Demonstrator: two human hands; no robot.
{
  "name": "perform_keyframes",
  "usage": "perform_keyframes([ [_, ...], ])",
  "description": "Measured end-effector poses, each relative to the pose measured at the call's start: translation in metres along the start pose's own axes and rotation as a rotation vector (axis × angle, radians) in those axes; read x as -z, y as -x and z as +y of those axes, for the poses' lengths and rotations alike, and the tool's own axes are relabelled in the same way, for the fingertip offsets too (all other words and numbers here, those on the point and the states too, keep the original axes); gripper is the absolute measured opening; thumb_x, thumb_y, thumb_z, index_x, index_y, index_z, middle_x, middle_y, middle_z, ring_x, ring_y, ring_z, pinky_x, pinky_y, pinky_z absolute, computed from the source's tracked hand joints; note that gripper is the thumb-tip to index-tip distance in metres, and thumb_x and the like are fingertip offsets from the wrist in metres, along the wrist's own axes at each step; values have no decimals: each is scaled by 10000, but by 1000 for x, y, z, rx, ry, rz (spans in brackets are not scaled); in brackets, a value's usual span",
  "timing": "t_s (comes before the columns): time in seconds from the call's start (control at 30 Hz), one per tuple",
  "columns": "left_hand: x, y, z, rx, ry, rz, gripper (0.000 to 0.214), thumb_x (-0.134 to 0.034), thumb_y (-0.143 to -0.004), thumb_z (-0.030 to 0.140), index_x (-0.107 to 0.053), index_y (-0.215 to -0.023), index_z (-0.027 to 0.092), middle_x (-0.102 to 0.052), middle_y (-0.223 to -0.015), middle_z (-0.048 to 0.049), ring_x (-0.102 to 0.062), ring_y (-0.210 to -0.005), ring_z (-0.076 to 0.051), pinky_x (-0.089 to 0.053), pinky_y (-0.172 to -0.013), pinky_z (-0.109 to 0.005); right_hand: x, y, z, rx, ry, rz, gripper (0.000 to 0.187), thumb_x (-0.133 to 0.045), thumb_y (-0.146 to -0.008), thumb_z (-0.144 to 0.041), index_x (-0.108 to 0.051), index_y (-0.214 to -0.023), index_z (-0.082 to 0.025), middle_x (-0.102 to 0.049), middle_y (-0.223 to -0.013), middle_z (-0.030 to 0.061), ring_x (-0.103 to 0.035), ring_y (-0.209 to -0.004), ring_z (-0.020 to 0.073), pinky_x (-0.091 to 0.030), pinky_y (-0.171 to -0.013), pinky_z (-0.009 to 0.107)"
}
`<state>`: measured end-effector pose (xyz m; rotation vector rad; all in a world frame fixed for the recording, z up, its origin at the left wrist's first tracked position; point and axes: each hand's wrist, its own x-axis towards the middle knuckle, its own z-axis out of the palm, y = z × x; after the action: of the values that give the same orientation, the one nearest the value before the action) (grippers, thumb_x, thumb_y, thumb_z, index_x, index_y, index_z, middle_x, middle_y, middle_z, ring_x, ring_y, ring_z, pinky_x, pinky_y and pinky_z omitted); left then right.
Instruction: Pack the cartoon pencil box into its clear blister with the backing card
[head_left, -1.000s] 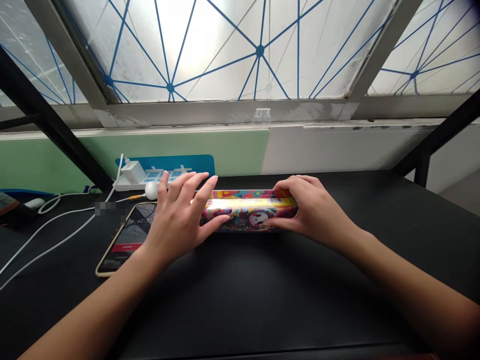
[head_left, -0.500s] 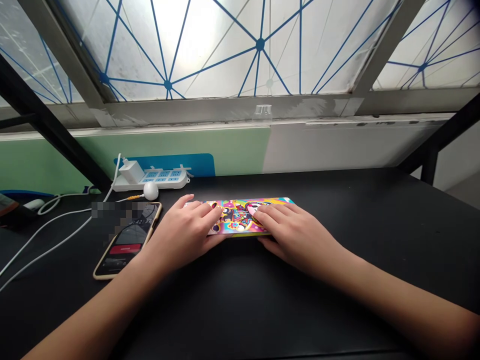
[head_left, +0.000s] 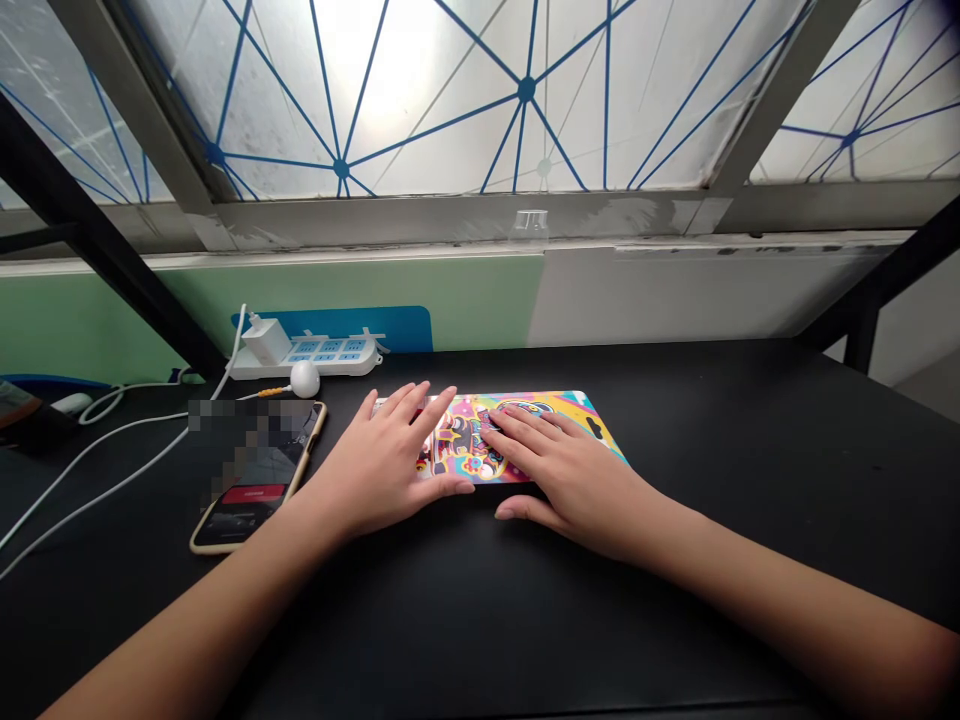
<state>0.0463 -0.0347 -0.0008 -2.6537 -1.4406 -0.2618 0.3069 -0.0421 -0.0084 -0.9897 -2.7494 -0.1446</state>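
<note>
A flat, colourful printed package point(head_left: 471, 450) with cartoon figures and a dark hanging slot near its right end lies on the black table point(head_left: 480, 620). Across its left end rests my left hand point(head_left: 394, 450), fingers stretched out and thumb along the near edge. My right hand point(head_left: 566, 470) lies flat over the middle and right part, fingers straight, its thumb on or just above the table in front. Neither hand grips the package. The hands hide parts of both its ends, and what it contains does not show.
Left of my left hand lies a phone point(head_left: 259, 490) in a light-edged case. Behind it are a white power strip point(head_left: 322, 355) with a plugged-in charger point(head_left: 266, 341), a round white object point(head_left: 304, 379) and white cables point(head_left: 124, 470). A wall and window stand at the back; black frame bars point(head_left: 112, 250) flank the table.
The package, tilted up at its near edge before, now lies flat with more of its face showing. My fingers have straightened, and my thumbs have come out from its near edge.
</note>
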Motion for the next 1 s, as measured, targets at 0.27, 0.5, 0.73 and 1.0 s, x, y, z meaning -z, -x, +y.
perform_keyframes([
  [0.27, -3, -1, -5, 75, 46, -73, 946, -398, -900, 811, -323, -1591, 169, -427, -1580, -226, -370, -1475, -382, -318, -1137, -612, 9, 0, 3, -57, -83, -123, 810, -529, -931, -683, -431, -1545, -164, -404, -1599, 163, -347, -1495, 358, -352, -1179, 587],
  [0.5, 1, 0, -7, 56, 93, -80, 1054, -541, -808, 825, -287, -1602, 180, -448, -1547, -240, -390, -1448, -406, -278, -1131, -677, 15, 0, 3, -93, -115, -169, 851, -552, -902, -709, -394, -1567, -203, -367, -1618, 158, -327, -1503, 365, -329, -1175, 617],
  [0.73, 2, 3, -15, 43, 141, -74, 1059, -652, -768, 748, -256, -1609, 241, -449, -1551, -208, -386, -1449, -399, -287, -1138, -656, 14, 4, 5, -87, -113, -179, 851, -539, -895, -731, -325, -1591, -290, -360, -1629, 136, -330, -1495, 401, -333, -1116, 701],
  [1.0, 2, 3, -18, 55, 152, -123, 1049, -571, -786, 811, -226, -1620, 278, -394, -1605, -172, -338, -1473, -415, -240, -1151, -689, 6, 40, 30, -122, -55, -137, 889, -549, -875, -752, -265, -1608, -335, -345, -1644, 104, -316, -1507, 376, -328, -1128, 670],
])
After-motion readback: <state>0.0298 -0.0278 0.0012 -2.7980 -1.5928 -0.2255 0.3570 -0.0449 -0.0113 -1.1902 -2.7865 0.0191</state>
